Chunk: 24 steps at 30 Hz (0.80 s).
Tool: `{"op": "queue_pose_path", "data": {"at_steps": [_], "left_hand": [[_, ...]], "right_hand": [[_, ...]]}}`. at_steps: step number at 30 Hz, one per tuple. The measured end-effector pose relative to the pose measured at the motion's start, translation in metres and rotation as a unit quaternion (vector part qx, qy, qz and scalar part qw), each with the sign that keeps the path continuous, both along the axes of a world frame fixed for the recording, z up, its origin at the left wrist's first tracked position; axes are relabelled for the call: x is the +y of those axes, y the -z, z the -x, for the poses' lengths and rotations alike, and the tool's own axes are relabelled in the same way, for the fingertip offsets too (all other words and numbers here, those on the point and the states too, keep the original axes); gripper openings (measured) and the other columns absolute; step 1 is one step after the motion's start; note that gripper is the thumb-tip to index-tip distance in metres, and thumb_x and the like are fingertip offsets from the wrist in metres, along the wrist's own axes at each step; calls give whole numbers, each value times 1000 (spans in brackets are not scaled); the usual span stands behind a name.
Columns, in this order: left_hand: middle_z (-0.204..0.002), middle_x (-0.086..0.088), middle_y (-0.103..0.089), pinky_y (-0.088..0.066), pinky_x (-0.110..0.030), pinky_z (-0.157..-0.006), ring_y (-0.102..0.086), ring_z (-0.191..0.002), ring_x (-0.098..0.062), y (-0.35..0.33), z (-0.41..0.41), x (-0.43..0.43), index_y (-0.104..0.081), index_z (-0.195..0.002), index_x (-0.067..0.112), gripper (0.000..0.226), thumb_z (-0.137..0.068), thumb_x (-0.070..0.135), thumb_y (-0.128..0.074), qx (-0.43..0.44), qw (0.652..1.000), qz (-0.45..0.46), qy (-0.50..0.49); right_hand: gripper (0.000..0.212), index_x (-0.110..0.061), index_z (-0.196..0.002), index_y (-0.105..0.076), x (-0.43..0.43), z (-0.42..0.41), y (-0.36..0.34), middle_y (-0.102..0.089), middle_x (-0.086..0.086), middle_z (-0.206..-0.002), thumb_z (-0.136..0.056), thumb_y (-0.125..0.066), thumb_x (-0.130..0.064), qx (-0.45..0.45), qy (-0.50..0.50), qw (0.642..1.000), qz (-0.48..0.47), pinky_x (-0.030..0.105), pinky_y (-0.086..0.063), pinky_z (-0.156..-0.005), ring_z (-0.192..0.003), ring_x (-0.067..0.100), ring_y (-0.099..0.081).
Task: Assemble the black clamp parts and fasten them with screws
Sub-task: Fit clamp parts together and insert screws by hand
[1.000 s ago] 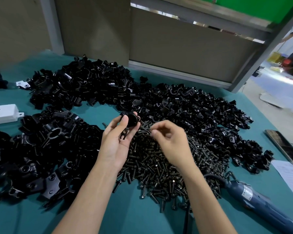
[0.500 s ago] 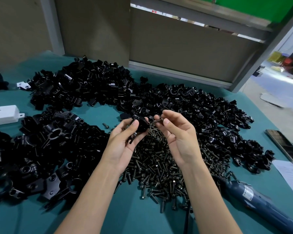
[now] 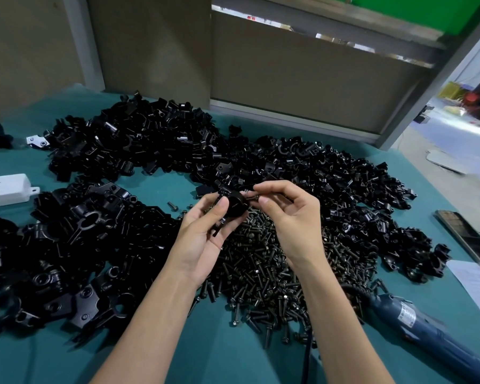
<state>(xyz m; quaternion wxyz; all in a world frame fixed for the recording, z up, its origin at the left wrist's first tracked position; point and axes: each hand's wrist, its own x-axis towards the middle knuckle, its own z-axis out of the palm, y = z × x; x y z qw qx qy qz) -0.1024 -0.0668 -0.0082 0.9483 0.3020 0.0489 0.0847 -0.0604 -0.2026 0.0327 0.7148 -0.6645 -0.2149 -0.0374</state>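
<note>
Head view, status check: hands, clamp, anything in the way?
Left hand grips black clamp, held above screw pile. Right hand pinches one screw, tip at the clamp's side. Nothing between them; blue driver lies untouched, lower right.

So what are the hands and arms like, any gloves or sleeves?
No gloves: the left hand and right hand are bare. Both forearms are bare down to the frame edge, with no sleeve, watch, ring or bracelet visible.

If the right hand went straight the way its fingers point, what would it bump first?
Most likely the black clamp part gripped by the left hand. The right hand pinches a screw aimed at it, close by, though depth is unclear.
</note>
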Motion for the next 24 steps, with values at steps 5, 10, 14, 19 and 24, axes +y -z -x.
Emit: {"op": "queue_pose_path", "data": {"at_steps": [5, 10, 14, 19, 24], "left_hand": [[-111, -14, -74, -59, -30, -86, -70, -108, -29, 0, 0, 0, -62, -98, 8, 23, -78, 14, -69, -4, 1000, 0, -7], [-111, -13, -74, -58, -28, -85, -70, -108, -30, 0, 0, 1, -61, -101, 9, 24, -78, 14, -68, -9, 1000, -10, -1], [-111, -13, -74, -58, -26, -82, -71, -105, -29, 1, 0, 1, -62, -102, 8, 25, -78, 14, -69, 0, 1000, -9, -2], [-115, -16, -72, -59, -30, -89, -70, -108, -28, 1, 0, 1, -60, -103, 7, 27, -78, 15, -69, -2, 1000, 0, 0], [-122, -23, -67, -60, -34, -85, -66, -112, -29, 1, -3, 1, -59, -101, 5, 25, -79, 11, -69, 7, 999, 26, -24]], "right_hand": [[32, -13, -93, -72, 0, -1, 1, -74, 11, -96, -88, -59, 16, -37, 20, 999, 29, 40, -58, -90, -96, 24, -72], [29, -15, -93, -73, 1, -3, 2, -74, 8, -96, -89, -61, 11, -57, 30, 995, 73, 39, -57, -90, -95, 20, -73], [27, -24, -89, -75, 3, -3, 0, -74, -8, -89, -88, -68, 3, -110, 66, 977, 169, 22, -53, -79, -85, 7, -70], [21, -21, -98, -75, -3, 0, -4, -72, -15, -90, -88, -72, -3, -127, 86, 960, 236, 16, -48, -74, -82, 0, -64], [17, -31, -82, -66, -22, 21, 2, -64, -17, -76, -86, -76, -18, -74, 50, 905, 417, 17, -50, -64, -71, 2, -59]]}}
